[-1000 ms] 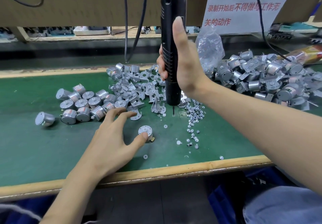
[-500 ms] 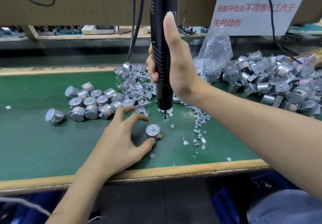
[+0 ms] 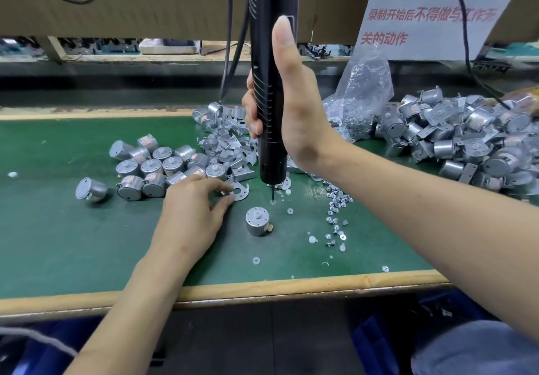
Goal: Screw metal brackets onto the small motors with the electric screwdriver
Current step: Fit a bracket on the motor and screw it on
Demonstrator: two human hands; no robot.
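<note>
The green worktop is stocked so that each hand has its own supply: assembled motors are heaped far right, bare motors sit left, and loose brackets lie between. The electric screwdriver stands upright over the middle. The right hand wraps its fingers round the barrel, thumb straight up the side, probably to hold it plumb. The bit is down near the mat beside the scattered screws; whether it touches one I cannot tell. The left hand has its fingers narrowed on the near edge of a flat bracket, apparently to lift it. One motor stands alone just in front of the bit, clear of both hands. It is a short silvery drum, shaft stub upward, with a brass-coloured tab at its base and no bracket fitted.
</note>
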